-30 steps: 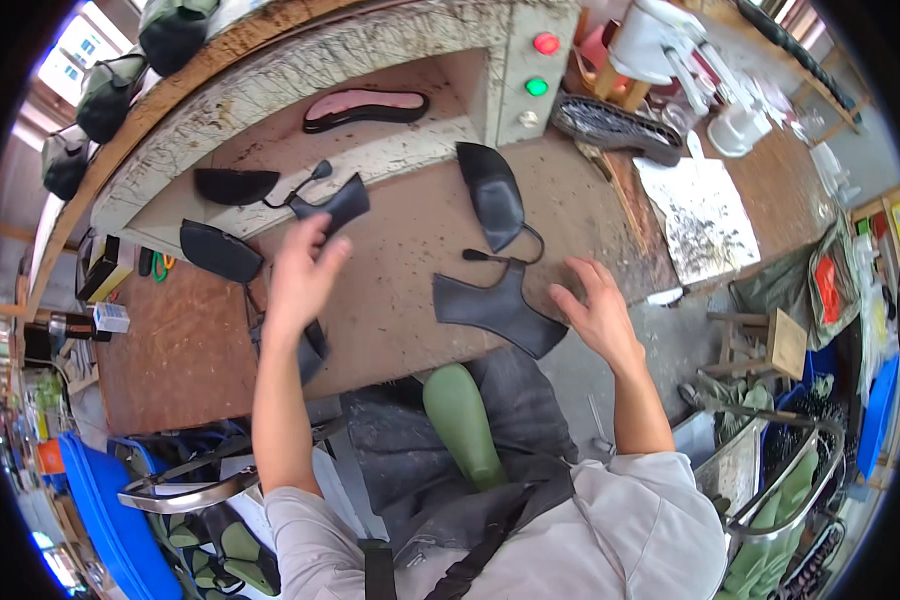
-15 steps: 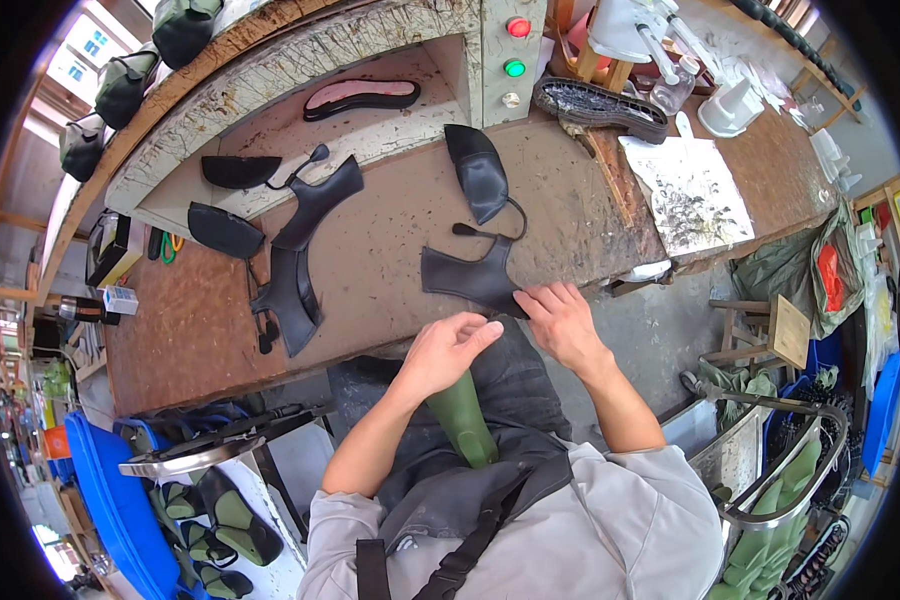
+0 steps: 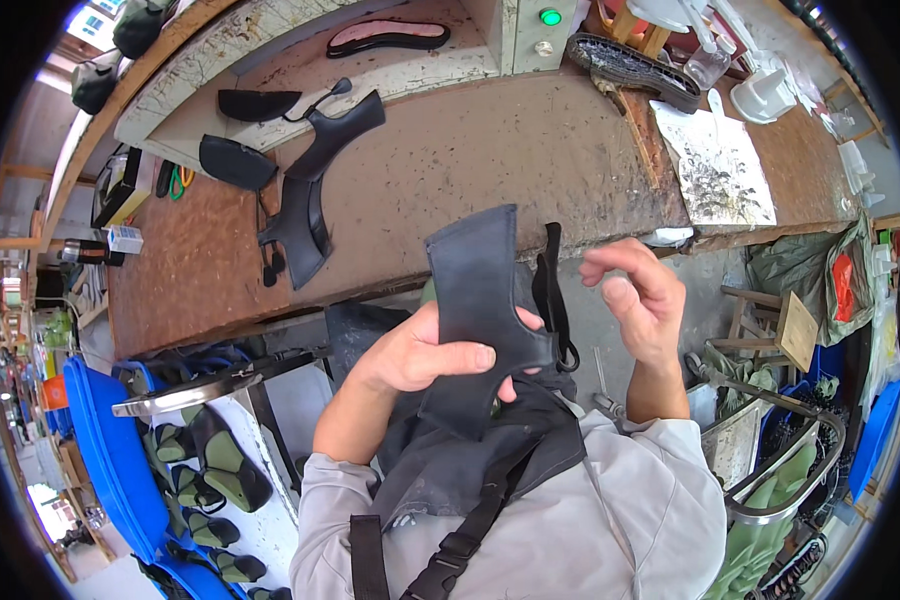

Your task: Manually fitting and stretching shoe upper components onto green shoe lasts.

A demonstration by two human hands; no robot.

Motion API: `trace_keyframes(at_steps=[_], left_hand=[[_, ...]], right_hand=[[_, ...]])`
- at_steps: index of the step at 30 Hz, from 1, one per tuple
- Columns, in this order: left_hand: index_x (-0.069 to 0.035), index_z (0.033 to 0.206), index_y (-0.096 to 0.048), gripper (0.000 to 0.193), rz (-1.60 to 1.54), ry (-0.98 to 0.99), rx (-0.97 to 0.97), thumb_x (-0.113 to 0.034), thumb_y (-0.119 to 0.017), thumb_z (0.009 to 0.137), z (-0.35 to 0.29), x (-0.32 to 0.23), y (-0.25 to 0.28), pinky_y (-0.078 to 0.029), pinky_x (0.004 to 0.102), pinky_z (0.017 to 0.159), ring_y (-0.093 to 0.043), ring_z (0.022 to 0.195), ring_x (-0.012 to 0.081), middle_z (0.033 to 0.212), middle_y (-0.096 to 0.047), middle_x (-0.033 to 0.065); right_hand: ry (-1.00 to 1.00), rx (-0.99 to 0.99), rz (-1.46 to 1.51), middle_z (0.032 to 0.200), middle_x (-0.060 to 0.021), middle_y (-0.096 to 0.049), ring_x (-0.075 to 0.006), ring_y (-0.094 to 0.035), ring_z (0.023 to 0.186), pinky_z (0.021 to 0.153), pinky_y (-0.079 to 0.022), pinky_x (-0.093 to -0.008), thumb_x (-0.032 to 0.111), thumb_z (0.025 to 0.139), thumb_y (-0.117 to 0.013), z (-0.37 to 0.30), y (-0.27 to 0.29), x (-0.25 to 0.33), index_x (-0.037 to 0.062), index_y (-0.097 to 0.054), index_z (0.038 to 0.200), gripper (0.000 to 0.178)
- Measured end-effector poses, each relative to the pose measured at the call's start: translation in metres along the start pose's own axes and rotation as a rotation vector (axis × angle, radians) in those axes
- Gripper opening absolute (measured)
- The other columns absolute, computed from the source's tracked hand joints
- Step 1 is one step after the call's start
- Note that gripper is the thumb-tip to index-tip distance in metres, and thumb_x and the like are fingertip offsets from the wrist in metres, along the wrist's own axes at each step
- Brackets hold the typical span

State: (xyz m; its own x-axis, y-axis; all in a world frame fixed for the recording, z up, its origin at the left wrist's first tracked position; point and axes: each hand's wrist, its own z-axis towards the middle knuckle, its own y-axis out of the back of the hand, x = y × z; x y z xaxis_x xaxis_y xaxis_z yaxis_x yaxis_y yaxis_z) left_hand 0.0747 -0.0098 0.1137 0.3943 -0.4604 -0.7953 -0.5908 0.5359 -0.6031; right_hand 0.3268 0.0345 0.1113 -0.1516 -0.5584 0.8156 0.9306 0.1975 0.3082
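My left hand (image 3: 400, 355) grips a black leather shoe-upper piece (image 3: 475, 290) above my lap, thumb across its front and fingers behind. A dark curved flap (image 3: 550, 295) hangs from the piece's right side by a thin loop. To the right, my right hand (image 3: 642, 300) is raised, apart from the leather, with bent fingers spread from the thumb and nothing in them. Behind the left hand, only a sliver of a green form (image 3: 428, 292) shows. Similar black upper pieces (image 3: 300, 220) lie on the left of the workbench (image 3: 450, 160).
A pink-lined black sole (image 3: 388, 38) sits in the bench's recess. At the right stand a dark sole (image 3: 635, 72) and a stained white sheet (image 3: 720, 165). Beside me are a left rack with green-black shoe parts (image 3: 225, 460), a blue bin (image 3: 110, 470) and a wooden stool (image 3: 785, 330).
The black upper piece has left the bench and is now upright in my left hand. My right hand has let go of it and moved up and right. The view has shifted.
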Motion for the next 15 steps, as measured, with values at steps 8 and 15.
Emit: trace_keyframes(at_steps=[8, 15], left_hand=[[0.004, 0.131, -0.045, 0.042, 0.013, -0.031, 0.113, -0.007, -0.053, 0.091, -0.01, -0.001, -0.004, -0.051, 0.034, 0.079, -0.064, 0.084, 0.0208, 0.104, -0.062, 0.0134], [-0.006, 0.093, -0.071, 0.021, 0.799, -0.338, -0.004, -0.006, -0.066, 0.072, -0.003, -0.003, 0.025, -0.043, 0.0377, 0.092, -0.056, 0.107, 0.0257, 0.108, -0.061, 0.01]], right_hand=[[-0.227, 0.318, 0.308, 0.091, -0.0097, -0.064, -0.0194, -0.061, 0.083, 0.075, -0.047, -0.0305, 0.035, 0.083, -0.071, -0.004, -0.021, -0.013, -0.0021, -0.063, 0.108, 0.045], [-0.479, 1.192, -0.252, 0.106, -0.0164, -0.062, -0.0333, -0.062, 0.087, 0.069, -0.05, -0.0362, 0.048, 0.072, -0.074, 0.002, -0.012, 0.007, 0.0005, -0.057, 0.12, 0.069]])
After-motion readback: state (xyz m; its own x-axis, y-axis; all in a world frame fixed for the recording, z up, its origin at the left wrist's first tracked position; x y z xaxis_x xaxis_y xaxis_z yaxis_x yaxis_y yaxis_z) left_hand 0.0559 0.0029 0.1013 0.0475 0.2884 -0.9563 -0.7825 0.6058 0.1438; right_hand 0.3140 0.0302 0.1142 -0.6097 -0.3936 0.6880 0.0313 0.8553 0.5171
